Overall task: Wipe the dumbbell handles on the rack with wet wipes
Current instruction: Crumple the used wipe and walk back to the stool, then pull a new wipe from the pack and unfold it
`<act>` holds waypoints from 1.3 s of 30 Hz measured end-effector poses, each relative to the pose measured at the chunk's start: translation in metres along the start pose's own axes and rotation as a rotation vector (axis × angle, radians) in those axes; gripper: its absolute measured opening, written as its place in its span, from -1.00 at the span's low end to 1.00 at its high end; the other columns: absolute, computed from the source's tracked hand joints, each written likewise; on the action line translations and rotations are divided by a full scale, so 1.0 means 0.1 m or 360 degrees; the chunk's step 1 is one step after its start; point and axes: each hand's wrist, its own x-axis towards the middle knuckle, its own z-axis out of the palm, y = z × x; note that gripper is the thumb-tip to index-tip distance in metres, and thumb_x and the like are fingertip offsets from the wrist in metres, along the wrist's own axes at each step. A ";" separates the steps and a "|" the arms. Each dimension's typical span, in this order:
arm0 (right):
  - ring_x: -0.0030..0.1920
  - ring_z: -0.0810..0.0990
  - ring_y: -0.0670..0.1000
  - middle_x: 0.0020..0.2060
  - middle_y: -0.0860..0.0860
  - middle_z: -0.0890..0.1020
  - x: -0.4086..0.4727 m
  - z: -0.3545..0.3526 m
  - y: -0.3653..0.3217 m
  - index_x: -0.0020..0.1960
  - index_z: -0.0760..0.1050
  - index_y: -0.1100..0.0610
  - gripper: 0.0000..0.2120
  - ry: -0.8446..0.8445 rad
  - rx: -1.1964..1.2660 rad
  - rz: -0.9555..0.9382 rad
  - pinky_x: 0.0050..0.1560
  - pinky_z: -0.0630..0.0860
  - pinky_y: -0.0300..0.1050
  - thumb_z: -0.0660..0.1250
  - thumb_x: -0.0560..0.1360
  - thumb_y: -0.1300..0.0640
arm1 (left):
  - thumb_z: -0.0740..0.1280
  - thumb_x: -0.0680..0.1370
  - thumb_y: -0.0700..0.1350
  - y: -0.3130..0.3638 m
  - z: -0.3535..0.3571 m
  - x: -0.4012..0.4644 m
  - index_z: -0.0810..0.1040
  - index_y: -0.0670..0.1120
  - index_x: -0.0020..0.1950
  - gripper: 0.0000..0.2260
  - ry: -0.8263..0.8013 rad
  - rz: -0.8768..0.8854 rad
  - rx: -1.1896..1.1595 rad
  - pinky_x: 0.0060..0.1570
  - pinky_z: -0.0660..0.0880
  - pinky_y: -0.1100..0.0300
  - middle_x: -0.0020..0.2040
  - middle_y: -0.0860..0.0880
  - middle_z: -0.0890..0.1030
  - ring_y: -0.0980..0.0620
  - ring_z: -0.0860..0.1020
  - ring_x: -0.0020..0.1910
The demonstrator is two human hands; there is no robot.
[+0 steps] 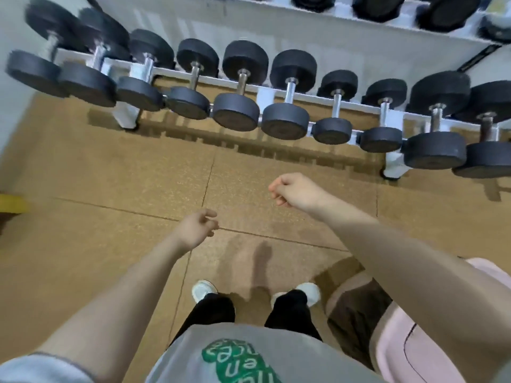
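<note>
Several black dumbbells with bare metal handles lie in a row on the lower shelf of a white rack ahead of me. More black weights sit on an upper shelf at the top right. My left hand hangs over the floor with fingers loosely curled and holds nothing. My right hand is a little farther forward, also loosely curled and holding nothing. Both hands are well short of the rack. No wet wipe is in view.
Tan rubber floor tiles stretch between me and the rack. A pink bag hangs at my right side. My white shoes stand below. A yellow object lies at the left edge.
</note>
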 end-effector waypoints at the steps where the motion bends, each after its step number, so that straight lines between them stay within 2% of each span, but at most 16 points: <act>1: -0.15 0.56 -0.03 -0.11 0.02 0.60 0.06 0.15 -0.14 0.00 0.51 0.10 -0.85 -0.0011 -0.0033 -0.0030 -0.01 0.50 -0.09 0.17 0.58 0.15 | 0.20 0.58 -0.19 -0.11 -0.18 -0.03 0.41 -0.17 0.26 -0.74 0.0051 0.0001 -0.0054 -0.26 0.39 0.27 0.00 -0.11 0.56 0.00 0.52 -0.14; 3: -0.18 0.55 -0.04 -0.15 0.02 0.59 0.19 0.58 -0.57 -0.03 0.51 0.10 -0.86 -0.0112 -0.0114 -0.0117 -0.07 0.48 -0.14 0.17 0.58 0.16 | 0.20 0.58 -0.22 -0.45 -0.60 -0.09 0.43 -0.18 0.23 -0.77 0.0175 -0.0020 -0.0167 -0.31 0.38 0.32 -0.02 -0.12 0.55 -0.01 0.51 -0.14; 4: -0.18 0.55 -0.03 -0.18 0.02 0.59 0.32 0.97 -0.94 -0.04 0.51 0.11 -0.86 -0.0192 -0.0200 -0.0162 -0.07 0.48 -0.12 0.17 0.58 0.17 | 0.20 0.58 -0.22 -0.73 -1.00 -0.17 0.44 -0.18 0.22 -0.78 0.0274 -0.0043 -0.0239 -0.28 0.39 0.29 -0.02 -0.12 0.56 -0.02 0.52 -0.13; 6: -0.17 0.54 0.01 -0.22 0.03 0.57 0.42 1.29 -1.28 -0.04 0.51 0.14 -0.84 -0.0243 -0.0238 -0.0201 -0.02 0.49 -0.06 0.16 0.58 0.18 | 0.21 0.57 -0.20 -0.97 -1.28 -0.22 0.47 -0.18 0.18 -0.79 0.0346 -0.0036 -0.0297 -0.16 0.40 0.18 -0.02 -0.13 0.59 -0.05 0.53 -0.10; 8: -0.17 0.53 0.03 -0.22 0.05 0.56 0.58 1.77 -1.70 0.00 0.53 0.19 -0.81 -0.0363 -0.0308 -0.0259 0.00 0.50 -0.04 0.15 0.58 0.20 | 0.21 0.56 -0.21 -1.31 -1.68 -0.36 0.50 -0.20 0.15 -0.80 0.0485 -0.0097 -0.0409 -0.12 0.41 0.17 -0.04 -0.13 0.60 -0.06 0.53 -0.11; 10: -0.17 0.53 0.02 -0.22 0.05 0.56 0.73 2.28 -2.15 -0.01 0.53 0.18 -0.82 -0.0507 -0.0391 -0.0317 0.01 0.51 -0.04 0.14 0.58 0.20 | 0.19 0.57 -0.23 -1.68 -2.07 -0.49 0.49 -0.20 0.13 -0.82 0.0626 -0.0139 -0.0544 -0.15 0.41 0.21 -0.09 -0.11 0.60 -0.04 0.52 -0.15; 12: -0.19 0.54 0.02 -0.23 0.04 0.57 0.86 2.60 -2.45 -0.08 0.52 0.13 -0.83 -0.0592 -0.0432 -0.0357 0.00 0.52 -0.03 0.15 0.57 0.20 | 0.18 0.58 -0.22 -1.88 -2.34 -0.58 0.50 -0.17 0.12 -0.83 0.0738 -0.0117 -0.0512 -0.13 0.41 0.25 -0.13 -0.06 0.61 0.00 0.53 -0.17; 16: -0.31 0.51 0.01 -0.26 0.08 0.56 1.18 3.43 -3.16 -0.16 0.50 0.16 -0.80 -0.0773 -0.0576 -0.0438 -0.17 0.48 -0.10 0.14 0.55 0.26 | 0.18 0.59 -0.21 -2.35 -2.98 -0.74 0.51 -0.14 0.11 -0.84 0.1050 -0.0096 -0.0624 -0.27 0.31 0.58 -0.14 -0.04 0.60 0.07 0.52 -0.18; 18: -0.34 0.48 0.02 -0.28 0.10 0.54 1.34 3.78 -3.47 -0.22 0.47 0.15 -0.77 -0.0831 -0.0600 -0.0468 -0.23 0.44 -0.13 0.13 0.55 0.29 | 0.19 0.59 -0.20 -2.54 -3.24 -0.73 0.52 -0.12 0.11 -0.84 0.1137 -0.0114 -0.0640 -0.28 0.29 0.61 -0.14 -0.02 0.61 0.06 0.54 -0.14; 21: -0.36 0.45 0.00 -0.31 0.08 0.51 1.64 4.34 -4.01 -0.20 0.44 0.16 -0.77 -0.0940 -0.0644 -0.0505 -0.32 0.38 -0.20 0.10 0.57 0.31 | 0.19 0.58 -0.21 -2.86 -3.70 -0.65 0.54 -0.08 0.05 -0.84 0.1298 -0.0164 -0.0714 -0.29 0.31 0.61 -0.19 0.04 0.61 0.13 0.55 -0.20; 26: -0.37 0.44 -0.02 -0.31 0.06 0.50 2.31 5.44 -4.94 -0.15 0.43 0.18 -0.80 -0.1109 -0.0722 -0.0490 -0.31 0.38 -0.21 0.09 0.57 0.29 | 0.17 0.59 -0.19 -3.45 -4.67 -0.29 0.55 -0.07 0.03 -0.83 0.1493 -0.0329 -0.1041 -0.32 0.34 0.50 -0.19 0.05 0.61 0.04 0.57 -0.16; 28: -0.37 0.44 -0.02 -0.31 0.07 0.50 2.55 5.82 -5.22 -0.18 0.43 0.16 -0.78 -0.1150 -0.0782 -0.0477 -0.32 0.38 -0.22 0.09 0.58 0.27 | 0.16 0.58 -0.18 -3.63 -5.01 -0.16 0.55 -0.07 0.03 -0.82 0.1496 -0.0397 -0.1101 -0.38 0.36 0.51 -0.18 0.04 0.60 0.08 0.55 -0.18; 32: -0.37 0.44 -0.01 -0.32 0.06 0.50 3.05 6.65 -5.76 -0.24 0.43 0.13 -0.76 -0.1215 -0.0959 -0.0519 -0.35 0.36 -0.23 0.11 0.56 0.28 | 0.18 0.58 -0.17 -4.13 -5.72 0.15 0.54 -0.06 0.10 -0.82 0.1520 -0.0449 -0.1086 -0.26 0.38 0.44 -0.11 0.02 0.61 0.10 0.57 -0.10; 37: -0.37 0.45 -0.01 -0.34 0.04 0.51 3.64 7.53 -6.16 -0.29 0.43 0.13 -0.76 -0.1184 -0.0960 -0.0523 -0.42 0.38 -0.27 0.19 0.54 0.24 | 0.19 0.57 -0.16 -4.82 -6.35 0.54 0.53 -0.05 0.13 -0.81 0.1614 -0.0524 -0.1079 -0.16 0.37 0.28 -0.09 0.05 0.58 0.07 0.55 -0.06; 39: -0.36 0.46 -0.01 -0.34 0.04 0.52 3.89 7.85 -6.23 -0.29 0.43 0.13 -0.77 -0.1156 -0.0975 -0.0544 -0.36 0.38 -0.23 0.19 0.54 0.22 | 0.18 0.58 -0.15 -5.11 -6.56 0.75 0.51 -0.05 0.16 -0.80 0.1673 -0.0556 -0.1083 -0.18 0.36 0.31 -0.09 0.05 0.58 0.11 0.54 -0.09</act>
